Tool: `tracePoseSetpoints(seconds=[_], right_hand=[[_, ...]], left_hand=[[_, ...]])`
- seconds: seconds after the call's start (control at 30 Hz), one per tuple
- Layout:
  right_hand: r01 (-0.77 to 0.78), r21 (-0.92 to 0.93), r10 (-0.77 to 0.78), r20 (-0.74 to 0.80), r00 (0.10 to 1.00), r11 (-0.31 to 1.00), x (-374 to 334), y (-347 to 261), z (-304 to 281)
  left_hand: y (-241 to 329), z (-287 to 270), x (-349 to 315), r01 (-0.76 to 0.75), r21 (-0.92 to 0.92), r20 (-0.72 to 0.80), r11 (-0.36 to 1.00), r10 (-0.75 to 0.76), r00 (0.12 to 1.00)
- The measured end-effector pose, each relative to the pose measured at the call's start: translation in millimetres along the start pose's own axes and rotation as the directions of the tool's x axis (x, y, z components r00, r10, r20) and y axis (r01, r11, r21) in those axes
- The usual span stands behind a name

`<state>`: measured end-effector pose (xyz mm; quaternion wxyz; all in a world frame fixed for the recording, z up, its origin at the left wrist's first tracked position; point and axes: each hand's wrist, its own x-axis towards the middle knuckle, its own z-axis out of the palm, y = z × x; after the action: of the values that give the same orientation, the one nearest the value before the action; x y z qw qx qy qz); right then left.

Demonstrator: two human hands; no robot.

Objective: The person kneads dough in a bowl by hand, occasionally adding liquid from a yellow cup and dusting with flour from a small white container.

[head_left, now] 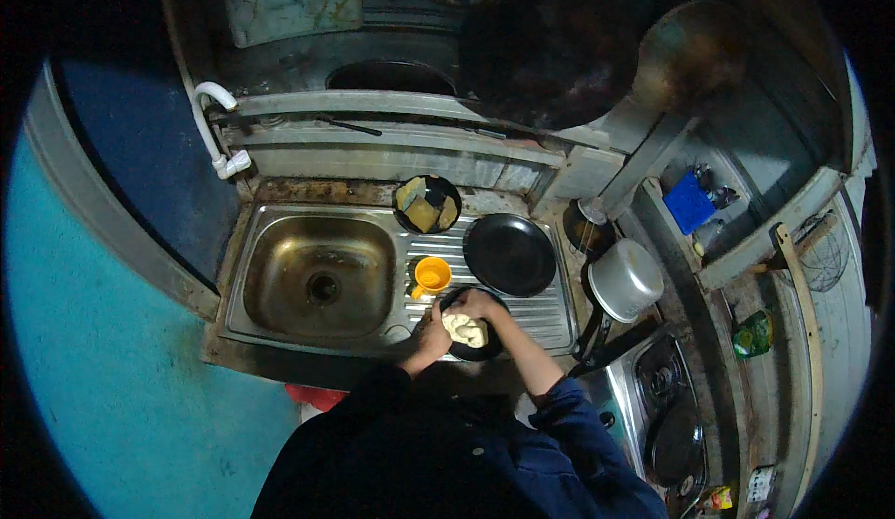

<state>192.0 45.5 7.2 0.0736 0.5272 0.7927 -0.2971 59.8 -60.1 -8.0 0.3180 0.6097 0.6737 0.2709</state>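
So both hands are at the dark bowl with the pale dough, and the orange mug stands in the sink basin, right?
Not quite: the orange mug isn't in the sink basin; the head view shows it on the ribbed drainboard. The left hand and right hand are at the dark bowl with the pale dough.

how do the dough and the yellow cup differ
The dough is pale cream, while the yellow cup is a strong orange-yellow. The dough is an uneven, folded lump; the cup is round, with a handle. The dough lies in a dark dish with both hands at it, whereas the cup stands upright on the ridged drainboard. Both look fairly small, and both are lighter than the dark dish.
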Motion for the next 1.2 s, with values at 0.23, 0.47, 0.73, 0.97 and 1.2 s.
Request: tracePoseSetpoints(seconds=[0.23, 0.47, 0.73, 0.97, 1.2], right_hand=[[0.107, 0.036, -0.102, -0.105, 0.989, 0.994, -32, -13, 0], [-0.01, 0.135, 0.019, -0.061, 0.998, 0.991, -112, -35, 11], [-0.367, 0.441, 0.198, 0.382, 0.903, 0.819, -87, -22, 7], [-0.323, 0.136, 0.279, 0.267, 0.922, 0.937, -73, -44, -5], [-0.439, 0.092, 0.421, 0.171, 0.891, 0.894, -38, -14, 22]], left_hand=[[-14, 20, 3, -0.024, -0.049, -0.061, 0.999, 0.021, 0.998], [6, 2, -6, 0.203, -0.053, 0.097, 0.978, -0.198, 0.975], [2, -4, -7, 0.199, -0.126, 0.151, 0.972, -0.18, 0.972], [-7, 0, -2, 0.187, -0.1, 0.187, 0.977, -0.166, 0.968], [5, -13, -4, 0.253, -0.031, 0.288, 0.967, -0.234, 0.929]])
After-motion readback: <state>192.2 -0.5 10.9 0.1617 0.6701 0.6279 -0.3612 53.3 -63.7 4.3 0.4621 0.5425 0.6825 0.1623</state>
